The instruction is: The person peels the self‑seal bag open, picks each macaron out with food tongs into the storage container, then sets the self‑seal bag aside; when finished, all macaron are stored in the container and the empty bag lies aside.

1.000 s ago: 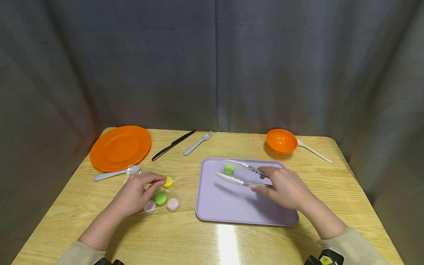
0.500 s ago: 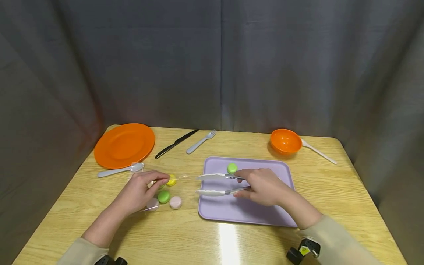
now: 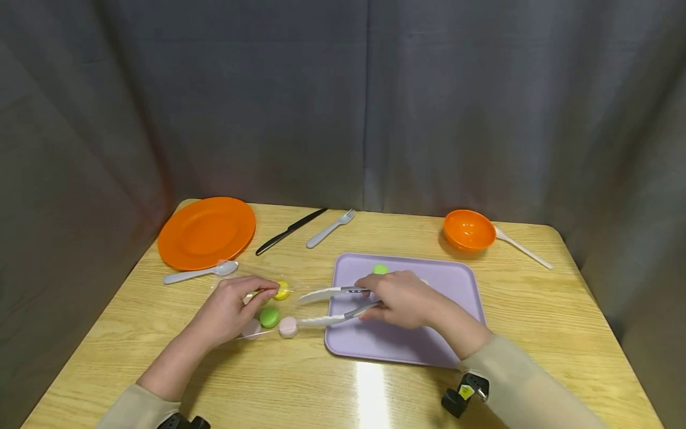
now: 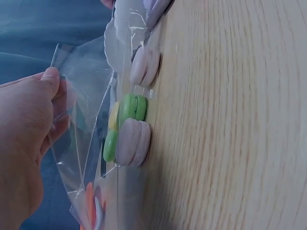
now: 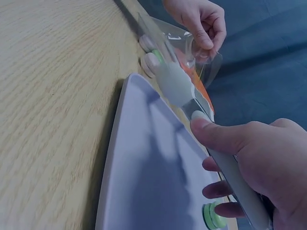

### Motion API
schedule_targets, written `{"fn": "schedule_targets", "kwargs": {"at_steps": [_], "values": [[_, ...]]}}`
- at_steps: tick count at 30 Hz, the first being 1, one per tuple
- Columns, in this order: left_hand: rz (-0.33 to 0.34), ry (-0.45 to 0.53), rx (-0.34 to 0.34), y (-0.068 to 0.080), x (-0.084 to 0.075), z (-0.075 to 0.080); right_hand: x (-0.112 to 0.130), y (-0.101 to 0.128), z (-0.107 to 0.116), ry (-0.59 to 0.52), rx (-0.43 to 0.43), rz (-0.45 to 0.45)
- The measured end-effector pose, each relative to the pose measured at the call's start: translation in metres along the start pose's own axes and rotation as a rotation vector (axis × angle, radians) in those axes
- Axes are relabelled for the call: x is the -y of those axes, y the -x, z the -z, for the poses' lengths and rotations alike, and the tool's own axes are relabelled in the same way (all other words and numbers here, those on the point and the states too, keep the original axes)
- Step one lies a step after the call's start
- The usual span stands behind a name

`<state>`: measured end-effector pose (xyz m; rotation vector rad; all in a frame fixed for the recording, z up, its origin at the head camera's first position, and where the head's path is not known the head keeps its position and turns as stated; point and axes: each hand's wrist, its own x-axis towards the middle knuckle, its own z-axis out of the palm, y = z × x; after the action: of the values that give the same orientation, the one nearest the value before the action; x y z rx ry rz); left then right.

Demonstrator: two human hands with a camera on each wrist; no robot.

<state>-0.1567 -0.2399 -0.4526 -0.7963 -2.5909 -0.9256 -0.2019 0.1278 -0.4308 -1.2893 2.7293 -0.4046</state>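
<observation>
My left hand (image 3: 227,307) pinches the upper edge of a clear plastic bag (image 4: 81,124) and holds it raised. In the bag lie several macarons: a yellow macaron (image 3: 282,290), a green macaron (image 3: 270,317) and a pink macaron (image 3: 287,327) among them. My right hand (image 3: 399,298) grips tongs (image 3: 321,320), whose spread white tips reach left past the tray to the bag's mouth, the nearer tip right by the pink macaron. Behind that hand, another green macaron (image 3: 380,269) sits on the lilac tray (image 3: 396,351), partly hidden.
An orange plate (image 3: 206,232) is at the back left, with a white spoon (image 3: 193,275) in front. A black knife (image 3: 289,231) and a white fork (image 3: 330,229) lie behind the bag. Back right stands an orange bowl (image 3: 469,231) beside a white utensil's handle (image 3: 525,247).
My right hand has carried the spread tongs left, from around the green macaron on the tray to the bag's mouth. The left hand keeps its pinch on the bag.
</observation>
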Motion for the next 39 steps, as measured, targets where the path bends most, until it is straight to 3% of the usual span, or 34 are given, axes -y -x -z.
{"fn": "schedule_targets", "kwargs": {"at_steps": [13, 22, 30, 39], "values": [[-0.011, 0.023, 0.024, 0.004, 0.000, -0.004, -0.001, -0.025, -0.002, -0.114, 0.103, 0.092], [-0.003, 0.029, 0.026, 0.005, -0.001, -0.005, 0.006, -0.033, -0.009, -0.052, 0.110, 0.108], [0.002, 0.026, 0.026, 0.006, 0.000, -0.006, 0.005, -0.025, -0.006, -0.032, 0.081, 0.104], [0.024, 0.012, 0.021, 0.006, 0.000, -0.004, -0.007, -0.001, 0.010, -0.017, 0.024, 0.056]]}}
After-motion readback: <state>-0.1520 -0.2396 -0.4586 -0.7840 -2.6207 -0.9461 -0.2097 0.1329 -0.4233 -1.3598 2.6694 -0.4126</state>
